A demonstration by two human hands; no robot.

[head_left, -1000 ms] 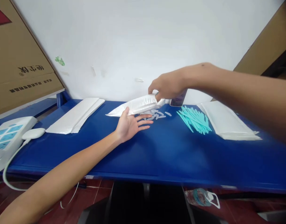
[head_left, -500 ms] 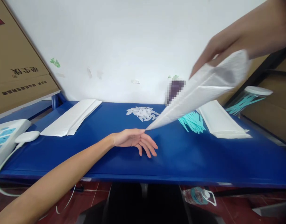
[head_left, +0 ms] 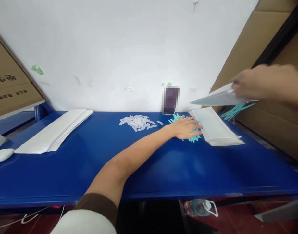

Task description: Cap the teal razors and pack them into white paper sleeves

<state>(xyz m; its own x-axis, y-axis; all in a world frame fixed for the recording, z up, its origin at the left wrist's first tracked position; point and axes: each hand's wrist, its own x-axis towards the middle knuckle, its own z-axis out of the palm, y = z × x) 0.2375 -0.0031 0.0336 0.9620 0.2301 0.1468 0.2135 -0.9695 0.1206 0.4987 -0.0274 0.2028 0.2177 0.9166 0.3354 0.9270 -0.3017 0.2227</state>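
Note:
My left hand (head_left: 186, 127) reaches over a pile of teal sticks (head_left: 194, 139), its fingers outstretched and apart. Its fingertips come to the left edge of a stack of white mailer envelopes (head_left: 217, 130); contact is unclear. Raised at the right, my right hand (head_left: 251, 83) is closed on a white mailer envelope (head_left: 213, 98) that points left, above the stack; motion blurs these fingers. Left of my left hand lies a pile of small whitish translucent strips (head_left: 136, 123), a few of them loose at its side.
More white envelopes (head_left: 54, 131) lie at the left of the blue table (head_left: 149, 172). A blurred-out dark purple object (head_left: 170, 100) leans on the wall. Cardboard boxes flank both sides. More teal sticks (head_left: 236, 111) show behind my right hand. A bottle (head_left: 197, 207) lies below.
My left hand has moved right, from the table's middle to the teal sticks. My right hand has carried its envelope to the right and lower. The view has shifted right.

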